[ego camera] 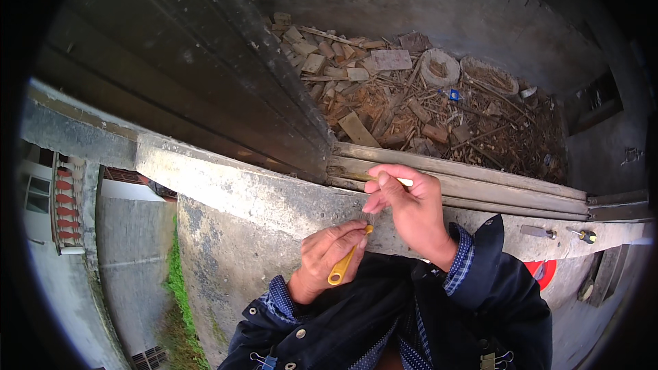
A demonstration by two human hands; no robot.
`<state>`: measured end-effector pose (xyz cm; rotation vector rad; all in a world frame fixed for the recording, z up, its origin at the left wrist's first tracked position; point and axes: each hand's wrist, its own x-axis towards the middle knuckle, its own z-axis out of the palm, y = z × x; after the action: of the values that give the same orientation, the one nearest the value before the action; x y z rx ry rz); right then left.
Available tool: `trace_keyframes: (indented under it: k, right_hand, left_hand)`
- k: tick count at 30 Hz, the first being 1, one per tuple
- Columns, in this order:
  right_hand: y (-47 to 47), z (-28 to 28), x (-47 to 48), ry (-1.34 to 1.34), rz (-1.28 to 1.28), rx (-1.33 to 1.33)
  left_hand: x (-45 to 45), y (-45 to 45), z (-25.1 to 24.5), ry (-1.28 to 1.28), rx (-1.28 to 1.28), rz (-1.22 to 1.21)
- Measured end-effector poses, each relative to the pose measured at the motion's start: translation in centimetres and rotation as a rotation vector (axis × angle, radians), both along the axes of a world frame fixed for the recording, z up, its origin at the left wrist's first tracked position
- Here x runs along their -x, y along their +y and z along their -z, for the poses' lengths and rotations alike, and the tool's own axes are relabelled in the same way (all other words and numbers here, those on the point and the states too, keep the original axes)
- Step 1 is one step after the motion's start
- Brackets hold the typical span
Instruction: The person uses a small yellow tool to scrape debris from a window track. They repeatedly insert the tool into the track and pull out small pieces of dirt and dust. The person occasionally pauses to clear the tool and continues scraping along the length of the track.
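My left hand [331,254] is closed around a yellow plastic handle [342,267] with a hole in its end. Thin fibres or bristles stand up from the handle's upper end, between my two hands; what tool it belongs to cannot be told. Just above and to the right, my right hand [411,200] pinches a slim stick-like tool [404,182] with a pale end, and its thin brownish part reaches left over the window track. Both hands are over the concrete sill, close to my dark jacket. My right palm faces partly upward, with the fingers bent.
A grooved window track [462,185] runs along the concrete sill [257,200]. A dark sliding panel [195,72] stands at left. At right lie a flat-bladed scraper [537,232] and a screwdriver [582,235], with a red round object [549,273] below. Scrap wood [360,131] covers the floor beyond.
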<state>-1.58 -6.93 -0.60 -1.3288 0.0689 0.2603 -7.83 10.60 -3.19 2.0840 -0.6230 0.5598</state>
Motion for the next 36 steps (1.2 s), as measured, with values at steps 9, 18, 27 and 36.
trace_keyframes:
  k: [9,18,27,36]
  right_hand:
    - [0.0,-0.3,-0.3,0.026,0.016,-0.023]
    - [-0.5,-0.6,-0.5,0.004,0.041,-0.095]
    - [-3.6,-1.6,-2.0,-0.04,0.175,-0.239]
    - [-4.0,-0.1,-2.4,-0.285,0.252,0.346]
  left_hand:
    - [-0.1,-0.1,0.0,-0.005,0.002,-0.012]
    - [-0.2,-0.2,-0.2,0.01,-0.01,-0.004]
    - [-0.6,-0.4,-0.3,0.013,0.002,0.018]
    - [-0.7,-0.2,-0.5,0.04,-0.016,0.027]
